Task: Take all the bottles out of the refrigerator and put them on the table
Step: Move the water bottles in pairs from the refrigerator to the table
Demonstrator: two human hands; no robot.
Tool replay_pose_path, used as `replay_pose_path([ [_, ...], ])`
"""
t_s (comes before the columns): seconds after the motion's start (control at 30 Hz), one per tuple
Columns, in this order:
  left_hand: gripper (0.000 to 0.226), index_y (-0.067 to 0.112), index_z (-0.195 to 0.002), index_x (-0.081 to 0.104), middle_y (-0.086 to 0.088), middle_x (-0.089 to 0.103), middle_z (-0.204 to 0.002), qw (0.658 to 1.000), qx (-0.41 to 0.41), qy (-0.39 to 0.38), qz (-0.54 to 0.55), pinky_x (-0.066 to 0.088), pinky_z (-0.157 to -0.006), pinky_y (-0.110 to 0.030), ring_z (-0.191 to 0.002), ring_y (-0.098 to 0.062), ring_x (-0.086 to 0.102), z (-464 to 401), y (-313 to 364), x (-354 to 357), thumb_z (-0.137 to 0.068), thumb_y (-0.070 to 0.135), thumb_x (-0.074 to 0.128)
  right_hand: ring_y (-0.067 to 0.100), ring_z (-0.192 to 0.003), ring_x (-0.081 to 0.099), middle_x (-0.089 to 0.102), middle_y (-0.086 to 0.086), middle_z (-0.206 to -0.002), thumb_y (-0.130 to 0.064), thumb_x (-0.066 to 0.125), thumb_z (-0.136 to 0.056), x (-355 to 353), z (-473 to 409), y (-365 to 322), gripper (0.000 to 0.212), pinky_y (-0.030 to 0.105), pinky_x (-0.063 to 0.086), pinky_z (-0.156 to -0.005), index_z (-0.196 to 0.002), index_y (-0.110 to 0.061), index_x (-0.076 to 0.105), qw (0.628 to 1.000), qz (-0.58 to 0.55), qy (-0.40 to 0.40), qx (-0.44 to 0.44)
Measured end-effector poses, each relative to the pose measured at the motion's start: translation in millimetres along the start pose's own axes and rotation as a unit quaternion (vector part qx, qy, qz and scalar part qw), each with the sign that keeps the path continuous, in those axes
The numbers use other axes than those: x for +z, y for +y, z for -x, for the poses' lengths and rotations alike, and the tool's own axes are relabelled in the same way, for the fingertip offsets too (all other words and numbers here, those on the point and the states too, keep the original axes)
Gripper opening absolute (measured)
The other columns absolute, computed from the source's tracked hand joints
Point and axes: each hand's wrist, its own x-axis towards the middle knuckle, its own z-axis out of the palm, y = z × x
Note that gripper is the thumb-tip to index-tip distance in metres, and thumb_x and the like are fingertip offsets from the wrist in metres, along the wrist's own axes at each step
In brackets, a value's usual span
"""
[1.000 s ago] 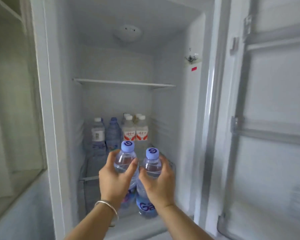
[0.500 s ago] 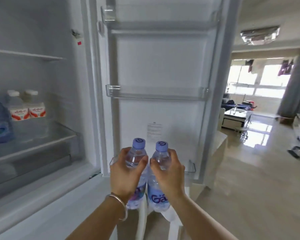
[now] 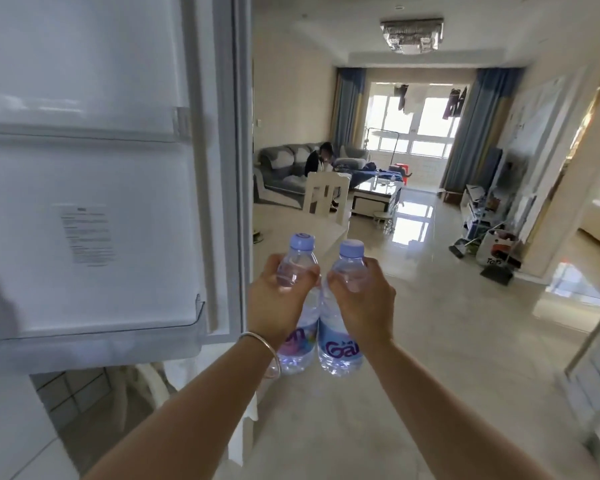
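Observation:
I hold two clear water bottles with pale blue caps side by side in front of me. My left hand (image 3: 279,303), with a silver bangle on its wrist, grips the left bottle (image 3: 297,268) round its upper body. My right hand (image 3: 362,303) grips the right bottle (image 3: 340,344), whose blue label reads "Ga". Both bottles stand upright and touch each other. A pale table top (image 3: 291,410) lies below and ahead of them. The open refrigerator door (image 3: 94,188) fills the left side; the refrigerator's inside is out of view.
A white chair (image 3: 324,199) stands at the table's far end. Beyond it are a grey sofa (image 3: 284,168) with a seated person, a coffee table (image 3: 376,199), and a glossy floor. A broom and dustpan (image 3: 496,271) lean at the right wall.
My view has swung right, away from the refrigerator's shelves and past its door toward the room. Both hands kept their grip and carried the two bottles out over the table top.

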Motion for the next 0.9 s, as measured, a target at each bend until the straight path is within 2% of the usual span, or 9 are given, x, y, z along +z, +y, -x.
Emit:
replay_pose_path([
  [0.03,0.046,0.021,-0.087,0.061,0.008,0.070,-0.074,1.000,-0.007,0.004,0.006,0.054,-0.074,-0.031,-0.073,-0.011,0.067,-8,-5,19,-0.060,0.058,0.064,0.015,-0.075,0.059,0.062,-0.006,-0.081,-0.028,0.074,-0.074,-6,-16,12,0.036,0.021,0.042,-0.072,-0.105,-0.016,0.061,1.000,0.002,-0.001,0.001],
  [0.13,0.033,0.020,-0.082,0.061,0.019,0.066,-0.063,1.000,-0.026,0.016,0.001,0.048,-0.066,-0.025,-0.060,0.003,0.060,-30,-22,67,-0.067,0.047,0.070,0.022,-0.081,0.064,0.069,0.001,-0.088,-0.030,0.073,-0.074,-14,-60,46,0.039,0.026,0.046,-0.075,-0.108,-0.014,0.061,1.000,0.019,-0.012,0.007],
  [0.2,0.025,0.020,-0.082,0.061,0.022,0.066,-0.062,0.999,-0.045,0.025,0.002,0.047,-0.066,-0.023,-0.060,0.004,0.059,-47,-36,91,-0.072,0.039,0.073,0.024,-0.084,0.065,0.072,0.005,-0.093,-0.031,0.072,-0.074,-9,-87,68,0.040,0.025,0.046,-0.076,-0.108,-0.014,0.060,0.999,0.026,-0.024,0.015],
  [0.3,0.035,0.021,-0.085,0.063,0.014,0.068,-0.066,0.996,-0.073,0.048,-0.007,0.052,-0.072,-0.028,-0.065,-0.002,0.063,-75,-64,114,-0.064,0.049,0.069,0.023,-0.083,0.065,0.072,0.005,-0.094,-0.032,0.071,-0.075,12,-123,97,0.040,0.020,0.038,-0.072,-0.109,-0.014,0.060,0.998,0.028,-0.055,0.031],
  [0.4,0.043,0.022,-0.087,0.064,0.010,0.070,-0.071,0.992,-0.095,0.071,-0.029,0.054,-0.075,-0.030,-0.071,-0.005,0.066,-116,-96,129,-0.059,0.055,0.066,0.019,-0.075,0.056,0.071,0.008,-0.095,-0.031,0.071,-0.077,46,-163,124,0.040,0.018,0.030,-0.066,-0.109,-0.012,0.059,0.996,0.027,-0.078,0.037],
  [0.57,0.048,0.020,-0.083,0.063,0.009,0.071,-0.070,0.986,-0.124,0.107,-0.036,0.056,-0.080,-0.035,-0.075,-0.012,0.069,-195,-148,141,-0.054,0.057,0.064,0.028,-0.090,0.064,0.071,0.009,-0.097,-0.032,0.070,-0.078,120,-229,155,0.040,0.020,0.031,-0.067,-0.111,-0.013,0.058,0.994,0.014,-0.089,0.056],
  [0.73,0.032,0.024,-0.081,0.059,0.011,0.069,-0.073,0.976,-0.163,0.133,-0.063,0.053,-0.078,-0.031,-0.078,-0.013,0.067,-265,-189,140,-0.066,0.047,0.074,0.029,-0.092,0.062,0.070,0.009,-0.096,-0.035,0.068,-0.077,189,-286,173,0.039,0.024,0.033,-0.071,-0.109,-0.015,0.058,0.990,0.010,-0.121,0.072],
  [0.83,0.032,0.021,-0.090,0.059,0.004,0.071,-0.084,0.966,-0.171,0.169,-0.097,0.052,-0.080,-0.033,-0.086,-0.020,0.066,-300,-212,132,-0.072,0.042,0.075,0.024,-0.088,0.061,0.070,0.005,-0.096,-0.036,0.069,-0.075,234,-312,180,0.039,0.024,0.035,-0.070,-0.107,-0.017,0.059,0.985,-0.006,-0.151,0.079],
  [0.9,0.039,0.016,-0.099,0.059,-0.002,0.071,-0.088,0.956,-0.167,0.204,-0.128,0.052,-0.083,-0.036,-0.087,-0.025,0.065,-324,-229,127,-0.074,0.043,0.074,0.024,-0.089,0.064,0.071,0.004,-0.095,-0.037,0.070,-0.072,267,-330,189,0.039,0.027,0.044,-0.072,-0.104,-0.019,0.060,0.979,-0.024,-0.182,0.086],
])
